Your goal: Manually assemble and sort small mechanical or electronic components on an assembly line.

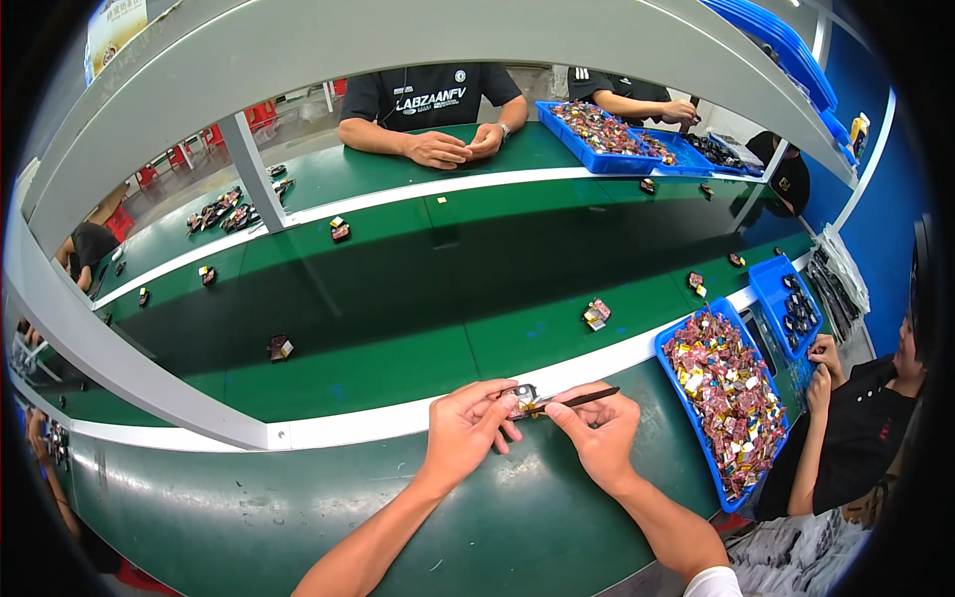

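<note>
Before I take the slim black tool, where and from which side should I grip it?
Probably pinch the slim black tool at its outer end, from the right: this end sticks out beyond the pinch of the right hand, while its inner end lies by the small part in the left hand.

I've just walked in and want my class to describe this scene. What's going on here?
The person's left hand holds a small part above a green bench, and the right hand holds a slim dark stick at it; whether they touch is unclear. To the right, a blue tray is heaped with small reddish and yellow pieces. Beyond lies a green surface with scattered parts. Across it, a co-worker's hands are close together.
</note>
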### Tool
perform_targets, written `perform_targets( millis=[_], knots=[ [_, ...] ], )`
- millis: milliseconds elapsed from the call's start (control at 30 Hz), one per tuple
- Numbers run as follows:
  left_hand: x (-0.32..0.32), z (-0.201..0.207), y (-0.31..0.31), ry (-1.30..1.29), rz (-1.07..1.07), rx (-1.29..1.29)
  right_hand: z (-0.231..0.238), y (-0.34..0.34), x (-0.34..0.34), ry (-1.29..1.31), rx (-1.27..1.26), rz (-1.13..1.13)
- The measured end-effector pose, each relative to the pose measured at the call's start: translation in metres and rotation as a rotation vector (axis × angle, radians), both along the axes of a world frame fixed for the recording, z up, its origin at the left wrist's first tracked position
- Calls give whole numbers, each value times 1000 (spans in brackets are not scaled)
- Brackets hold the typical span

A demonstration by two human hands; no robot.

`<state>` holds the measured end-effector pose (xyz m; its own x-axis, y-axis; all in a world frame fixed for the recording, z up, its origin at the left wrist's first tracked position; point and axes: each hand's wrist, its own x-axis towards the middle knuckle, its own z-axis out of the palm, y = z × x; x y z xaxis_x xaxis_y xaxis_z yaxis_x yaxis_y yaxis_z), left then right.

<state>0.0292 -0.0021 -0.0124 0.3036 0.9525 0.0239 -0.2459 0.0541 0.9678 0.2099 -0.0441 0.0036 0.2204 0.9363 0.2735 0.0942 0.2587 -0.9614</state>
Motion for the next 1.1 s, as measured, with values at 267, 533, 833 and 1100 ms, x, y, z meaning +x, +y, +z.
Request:
perform_targets(
  millis=[267,533,833,1100],
  knots=[
    [2,1,-2,27,34,66,5,-3,-1,-20,4,-15],
    [1,2,0,-19,-3,10,1,-3,-3,-7,17,-30],
    [2,0,-2,3,35,25,-1,-2,0,-62,44,-11],
    [0,-1,-1,14,15,26,4,-2,2,-205,76,-9]
  ],
)
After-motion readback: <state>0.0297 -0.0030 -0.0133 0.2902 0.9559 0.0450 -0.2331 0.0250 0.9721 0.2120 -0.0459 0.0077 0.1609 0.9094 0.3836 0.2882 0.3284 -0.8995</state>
